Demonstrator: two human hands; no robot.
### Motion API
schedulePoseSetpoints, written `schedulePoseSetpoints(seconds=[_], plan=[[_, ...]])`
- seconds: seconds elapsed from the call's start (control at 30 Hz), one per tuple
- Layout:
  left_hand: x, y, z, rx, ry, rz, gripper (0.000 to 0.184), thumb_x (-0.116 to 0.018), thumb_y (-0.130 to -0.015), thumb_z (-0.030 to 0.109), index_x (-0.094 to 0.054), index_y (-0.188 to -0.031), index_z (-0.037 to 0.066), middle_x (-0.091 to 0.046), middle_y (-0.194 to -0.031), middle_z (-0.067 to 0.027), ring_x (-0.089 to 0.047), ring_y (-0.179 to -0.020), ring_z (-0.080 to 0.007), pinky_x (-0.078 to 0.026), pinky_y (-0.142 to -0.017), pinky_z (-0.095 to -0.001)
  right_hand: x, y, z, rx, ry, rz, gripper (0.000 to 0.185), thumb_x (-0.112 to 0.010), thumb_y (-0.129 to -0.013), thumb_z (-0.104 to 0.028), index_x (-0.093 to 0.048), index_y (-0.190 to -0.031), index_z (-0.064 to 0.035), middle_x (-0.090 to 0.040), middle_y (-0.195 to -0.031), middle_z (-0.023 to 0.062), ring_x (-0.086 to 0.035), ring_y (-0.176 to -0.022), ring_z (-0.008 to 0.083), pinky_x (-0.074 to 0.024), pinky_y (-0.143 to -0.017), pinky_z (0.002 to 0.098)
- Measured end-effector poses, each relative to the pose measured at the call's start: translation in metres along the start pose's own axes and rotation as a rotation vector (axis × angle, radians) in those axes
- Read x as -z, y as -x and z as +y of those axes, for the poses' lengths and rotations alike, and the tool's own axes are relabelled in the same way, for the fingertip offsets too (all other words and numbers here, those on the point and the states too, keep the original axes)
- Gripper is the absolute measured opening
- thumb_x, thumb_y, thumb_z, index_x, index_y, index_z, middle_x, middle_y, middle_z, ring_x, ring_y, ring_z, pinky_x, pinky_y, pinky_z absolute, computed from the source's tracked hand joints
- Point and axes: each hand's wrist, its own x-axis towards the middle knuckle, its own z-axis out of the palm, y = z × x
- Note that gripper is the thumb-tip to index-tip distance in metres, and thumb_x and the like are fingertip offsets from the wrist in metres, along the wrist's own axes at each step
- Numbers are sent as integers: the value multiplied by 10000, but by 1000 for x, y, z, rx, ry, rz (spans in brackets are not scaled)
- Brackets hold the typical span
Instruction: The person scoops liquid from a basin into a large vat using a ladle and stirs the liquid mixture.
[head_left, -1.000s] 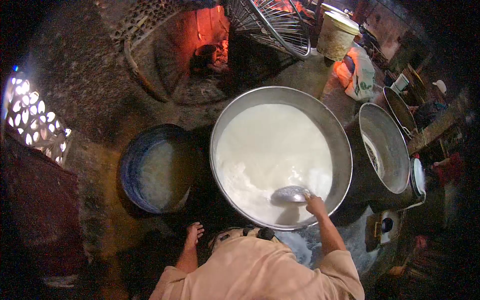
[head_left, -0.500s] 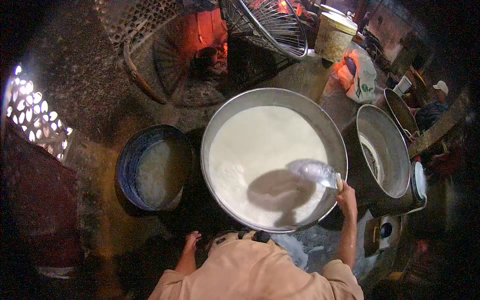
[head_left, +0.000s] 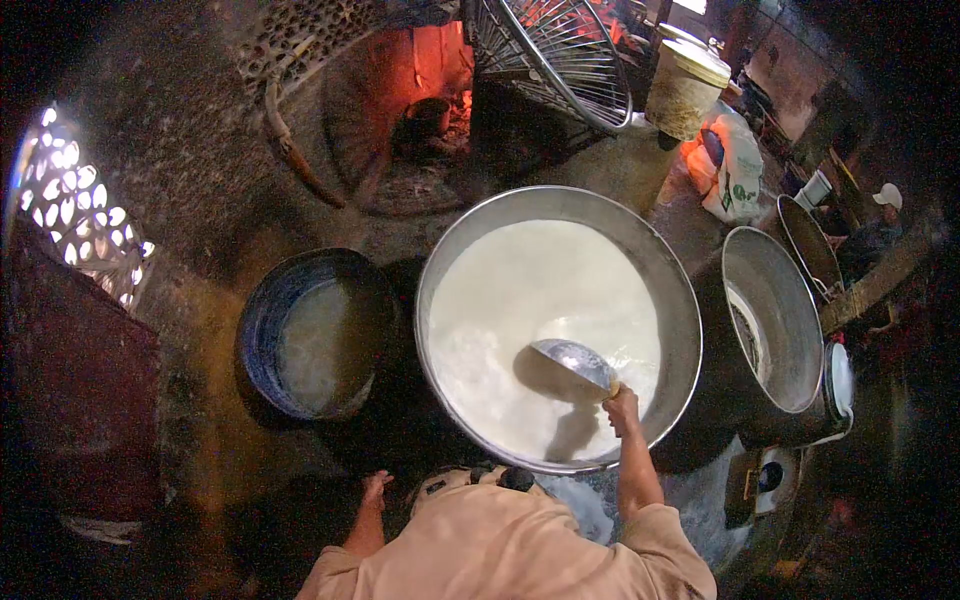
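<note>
My right hand point(head_left: 622, 410) is closed around the short pale handle of a large metal ladle point(head_left: 575, 360). The ladle's bowl is over the white, milky liquid point(head_left: 520, 290), and its shadow falls on the surface. This liquid fills much of a wide round metal pan point(head_left: 432, 365) in front of me. Whether the bowl's lower edge touches the liquid, I cannot tell. Low beside my body, left of the pan, my left hand point(head_left: 376, 487) holds nothing, its fingers loosely apart.
A dark blue tub point(head_left: 258, 340) with cloudy liquid stands left. To the right is a deep metal pot point(head_left: 795, 300). Beyond the pan are a wire-spoked basket point(head_left: 560, 60), a lidded bucket point(head_left: 688, 90), a plastic bag point(head_left: 735, 170) and a glowing fire opening point(head_left: 440, 70). Another person point(head_left: 880, 225) is far right.
My right hand has brought the ladle left and toward me, from the pan's right side closer to its middle. The ladle's bowl has tilted. My left hand stays low at my side.
</note>
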Motion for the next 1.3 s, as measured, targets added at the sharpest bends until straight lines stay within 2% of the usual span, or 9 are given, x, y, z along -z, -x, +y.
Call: schedulePoseSetpoints(seconds=[0.1, 0.3, 0.57, 0.63, 0.7, 0.77, 0.87, 1.1, 1.3], plan=[[-7, -3, 9, 138, 96, 75, 338, -638, -766, 212, -588, -1043, 25, -606, -1023, -99, -524, -980, -292, -365, -941, -481, -31, 10, 4, -29, -6, -47, 289, -599, -653, -40, -584, -941, -19, -563, -576, 71, -531, -420, 154, -457, -355, 318], [15, -59, -23, -453, 332, -380, 311, -710, -725, 230, -643, -962, 39, -621, -1003, -92, -534, -1011, -257, -397, -879, -445, -72, 36, -12, -21, 2, -130, 316, -587, -666, -49, -589, -981, -24, -567, -600, 61, -530, -438, 140, -457, -363, 305], [16, -54, 15, -288, 169, -366, 294, -702, -700, 238, -665, -962, 109, -620, -1072, -64, -452, -1176, -243, -358, -936, -470, -52, 110, -124, -46, 48, -230, 392, -601, -644, -34, -563, -1034, -23, -557, -609, 72, -533, -457, 154, -481, -403, 317], [22, -56, 27, -435, 163, -446, 387, -668, -699, 304, -643, -1018, 85, -601, -1130, -87, -445, -1191, -257, -335, -975, -470, -44, 104, -128, -52, 21, -270, 373, -618, -648, -29, -564, -1017, -37, -552, -615, 61, -530, -475, 143, -473, -412, 315], [34, -102, 1, -906, 109, -648, 596, -622, -685, 417, -598, -1117, 7, -575, -1196, -125, -462, -1175, -283, -311, -1027, -446, -21, 95, -160, -8, 126, -299, 397, -632, -649, -13, -564, -1038, -47, -550, -634, 46, -522, -480, 137, -446, -396, 311], [26, -103, 2, -1173, 256, -672, 450, -677, -713, 378, -636, -1059, 93, -607, -1113, -87, -466, -1171, -275, -385, -942, -493, -8, 81, -199, 56, 163, -286, 404, -626, -651, -7, -560, -1049, -41, -555, -646, 45, -530, -498, 139, -452, -415, 313], [36, -104, 2, -868, 327, -622, 385, -707, -741, 349, -650, -1040, 111, -626, -1062, -75, -519, -1108, -283, -459, -860, -511, -37, 30, -212, 521, 175, -41, 398, -593, -671, -17, -553, -1067, -32, -600, -674, 102, -605, -586, 193, -501, -509, 330], [53, -133, 4, -131, 545, -680, 316, -737, -719, 225, -662, -956, 29, -646, -980, -96, -604, -960, -280, -500, -816, -494, -99, -23, -238, 361, 519, -49, 306, -577, -747, -113, -566, -1035, -11, -640, -791, 220, -648, -660, 322, -534, -550, 406], [78, -111, -18, -435, 464, -582, 351, -688, -754, 210, -615, -1057, 49, -634, -1014, -92, -608, -922, -278, -525, -776, -449, -86, 13, -202, 403, 558, -43, 228, -536, -784, -133, -601, -959, -4, -640, -804, 220, -638, -612, 332, -540, -516, 414]])
